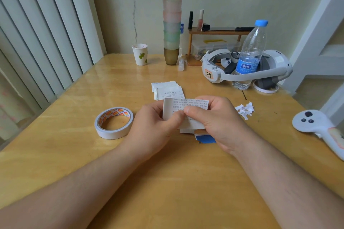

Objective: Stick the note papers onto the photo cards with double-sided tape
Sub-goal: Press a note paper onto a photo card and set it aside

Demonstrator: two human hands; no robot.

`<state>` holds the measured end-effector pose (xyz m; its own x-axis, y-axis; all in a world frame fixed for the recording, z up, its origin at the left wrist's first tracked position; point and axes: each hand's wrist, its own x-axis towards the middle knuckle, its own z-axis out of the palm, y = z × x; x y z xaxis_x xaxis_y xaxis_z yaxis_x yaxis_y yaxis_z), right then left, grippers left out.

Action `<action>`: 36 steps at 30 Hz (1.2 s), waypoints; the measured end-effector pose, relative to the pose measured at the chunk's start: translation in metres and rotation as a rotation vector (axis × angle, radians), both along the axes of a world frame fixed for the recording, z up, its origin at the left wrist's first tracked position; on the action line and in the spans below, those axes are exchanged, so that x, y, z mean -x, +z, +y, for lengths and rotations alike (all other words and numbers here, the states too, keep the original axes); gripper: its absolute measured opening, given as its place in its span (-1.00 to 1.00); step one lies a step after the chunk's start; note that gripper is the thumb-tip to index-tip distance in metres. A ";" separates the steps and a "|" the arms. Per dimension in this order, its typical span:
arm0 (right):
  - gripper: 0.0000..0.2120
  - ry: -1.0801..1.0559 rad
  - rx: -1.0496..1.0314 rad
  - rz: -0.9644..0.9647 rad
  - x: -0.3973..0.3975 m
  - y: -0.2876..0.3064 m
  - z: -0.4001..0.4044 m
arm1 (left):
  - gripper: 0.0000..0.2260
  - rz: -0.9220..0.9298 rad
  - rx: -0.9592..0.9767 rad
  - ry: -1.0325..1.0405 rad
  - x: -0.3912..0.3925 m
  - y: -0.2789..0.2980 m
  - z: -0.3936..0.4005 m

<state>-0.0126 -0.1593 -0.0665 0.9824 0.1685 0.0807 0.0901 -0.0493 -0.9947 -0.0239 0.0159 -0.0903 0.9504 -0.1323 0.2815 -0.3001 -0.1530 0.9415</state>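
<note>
A printed note paper (188, 106) is held above the wooden table (74, 154) between both hands. My left hand (154, 128) pinches its left edge, where a white strip folds over. My right hand (217, 124) grips the paper's lower right part, thumb pressed on its front. Under my right hand lie photo cards (204, 138), one showing blue; most of them are hidden. A small pile of more note papers (168, 90) lies just beyond the hands. The roll of double-sided tape (114, 122) lies flat to the left of my left hand.
Torn white backing scraps (244, 110) lie right of the hands. A white controller (316, 126) sits near the right edge. At the back stand a water bottle (249, 55), a headset (247, 69), a tall stack of cups (172, 18), a paper cup (140, 54) and a small shelf (214, 33).
</note>
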 end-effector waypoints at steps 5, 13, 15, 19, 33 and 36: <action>-0.84 0.047 0.049 -0.010 -0.001 0.000 -0.003 | -0.87 -0.007 -0.051 0.015 -0.002 -0.003 0.001; -0.89 0.060 0.039 0.016 -0.002 0.001 -0.007 | -0.84 0.059 0.045 -0.003 -0.001 0.001 -0.001; -0.89 0.043 0.033 0.036 -0.003 0.000 -0.007 | -0.84 0.076 0.082 -0.001 -0.001 0.002 -0.002; -0.85 0.045 0.073 0.005 -0.003 -0.002 -0.006 | -0.82 0.100 0.115 -0.024 -0.001 0.002 -0.003; -0.89 -0.008 0.103 -0.024 -0.009 -0.007 -0.006 | -0.83 0.017 0.098 -0.010 -0.004 -0.001 -0.003; -0.88 -0.018 0.115 -0.052 -0.009 -0.009 -0.007 | -0.82 0.027 0.073 0.000 -0.006 -0.001 -0.003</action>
